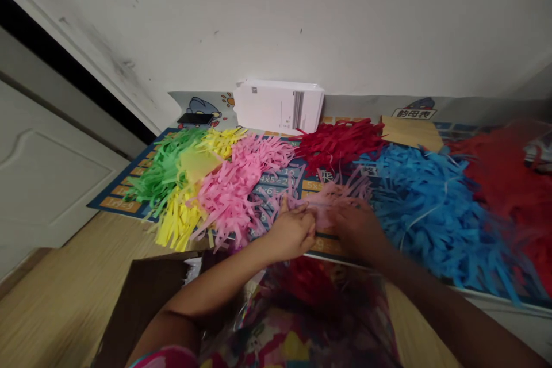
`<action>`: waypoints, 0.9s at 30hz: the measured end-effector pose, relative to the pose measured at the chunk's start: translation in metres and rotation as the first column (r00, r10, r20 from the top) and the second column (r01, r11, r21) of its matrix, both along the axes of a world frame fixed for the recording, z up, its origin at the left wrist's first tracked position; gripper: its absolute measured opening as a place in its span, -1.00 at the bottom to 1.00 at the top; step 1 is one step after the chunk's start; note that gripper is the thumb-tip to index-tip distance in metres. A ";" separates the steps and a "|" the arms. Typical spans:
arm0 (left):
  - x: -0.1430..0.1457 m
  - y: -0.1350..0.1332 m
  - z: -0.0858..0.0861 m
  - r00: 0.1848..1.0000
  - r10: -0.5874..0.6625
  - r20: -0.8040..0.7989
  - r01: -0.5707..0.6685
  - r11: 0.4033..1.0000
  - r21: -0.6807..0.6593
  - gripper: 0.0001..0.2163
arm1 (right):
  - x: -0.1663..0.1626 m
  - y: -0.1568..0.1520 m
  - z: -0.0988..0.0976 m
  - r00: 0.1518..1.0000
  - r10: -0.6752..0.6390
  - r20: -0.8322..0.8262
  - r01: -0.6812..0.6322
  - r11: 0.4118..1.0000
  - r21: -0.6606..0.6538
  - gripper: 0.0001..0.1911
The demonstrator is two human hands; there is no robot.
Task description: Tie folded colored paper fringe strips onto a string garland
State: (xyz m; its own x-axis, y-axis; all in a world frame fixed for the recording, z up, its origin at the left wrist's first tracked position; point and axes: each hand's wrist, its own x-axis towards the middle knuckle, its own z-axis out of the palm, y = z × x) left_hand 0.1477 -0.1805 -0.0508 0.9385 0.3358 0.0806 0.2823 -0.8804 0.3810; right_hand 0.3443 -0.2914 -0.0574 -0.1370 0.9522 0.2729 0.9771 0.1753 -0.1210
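A piece of pale purple fringed paper lies at the middle of the table's near edge, its strips spreading to either side. The left hand is at its left part, most fingers curled; whether they pinch it or only press, I cannot tell. The right hand covers its right part, too blurred and shadowed to show whether the fingers grip. Having a hand at each end probably keeps the paper flat and steady.

Pink fringe lies just to the left, then yellow fringe and green fringe toward the left edge; blue fringe spreads on the right. Sorting by colour seems to leave the working spot free. Red fringe lies behind. Along the far edge, a white box and a phone sit by the wall, likely out of the hands' way.
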 end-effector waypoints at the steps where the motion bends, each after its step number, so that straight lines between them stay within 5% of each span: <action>1: -0.001 0.001 0.000 1.000 0.006 0.007 -0.006 1.000 0.015 -0.83 | 0.012 -0.002 0.001 0.998 -0.051 0.026 0.051 0.999 0.018 -0.72; 6: -0.007 0.004 0.003 1.000 -0.012 0.008 0.012 1.000 0.007 -0.86 | 0.061 -0.026 0.028 0.905 -0.378 0.196 0.358 0.924 0.132 -0.59; 9: -0.002 0.002 0.005 0.998 -0.058 -0.007 0.058 0.998 0.017 -0.84 | 0.038 -0.031 0.039 0.975 -0.152 0.164 0.138 0.986 0.094 -0.54; 12: 0.005 -0.002 0.006 0.994 -0.107 -0.035 0.109 0.993 0.041 -0.87 | 0.004 -0.018 0.031 0.991 0.109 0.078 -0.113 0.992 0.049 -0.71; 15: 0.006 -0.002 0.006 0.994 -0.056 -0.097 0.065 0.994 0.093 -0.75 | -0.006 -0.008 0.014 0.996 0.056 0.067 -0.061 0.995 0.081 -0.83; 20: -0.011 0.009 0.013 0.959 0.222 -0.176 -0.193 0.966 0.170 -0.17 | -0.001 -0.022 -0.003 0.999 0.007 0.043 -0.011 0.995 0.096 -0.83; 27: -0.023 0.009 0.019 0.978 0.137 -0.155 -0.103 0.972 0.210 -0.34 | -0.009 -0.029 -0.003 0.995 -0.095 -0.022 0.096 0.994 0.043 -0.84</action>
